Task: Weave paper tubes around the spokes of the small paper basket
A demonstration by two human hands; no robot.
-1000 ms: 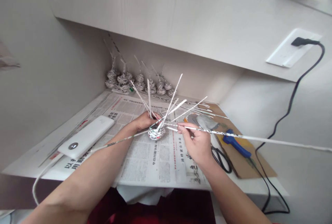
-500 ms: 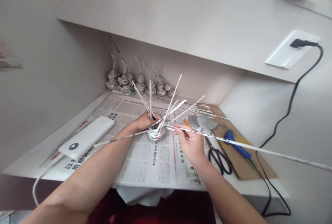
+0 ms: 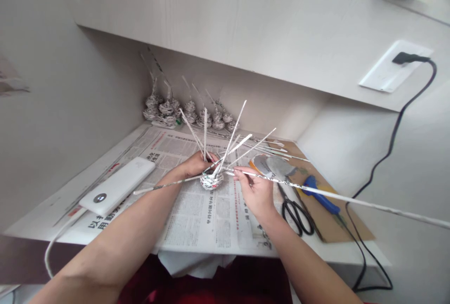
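A small round basket woven from rolled newspaper [image 3: 211, 181] is held just above the newspaper sheet, with several paper spokes fanning up and outward from its rim. My left hand [image 3: 198, 164] is closed on the basket's far left side; its fingertips are partly hidden behind the spokes. Between the thumb and fingers of my right hand [image 3: 256, 189] is a long rolled paper strip [image 3: 318, 192], pinched close to the basket. From there the strip runs far out to the right. One spoke points left across my left forearm.
Several finished woven paper gourds [image 3: 190, 112] stand along the back wall. Loose paper rolls [image 3: 277, 150] lie behind. Black scissors [image 3: 297, 217], a blue glue gun [image 3: 321, 195] and cardboard [image 3: 337, 229] are on the right. A white power bank [image 3: 119, 186] with a cable lies left on newspaper [image 3: 190, 219].
Very little differs. The left-pointing spoke's tip has shifted slightly to the right, and my right hand has moved a touch to the left with the strip.
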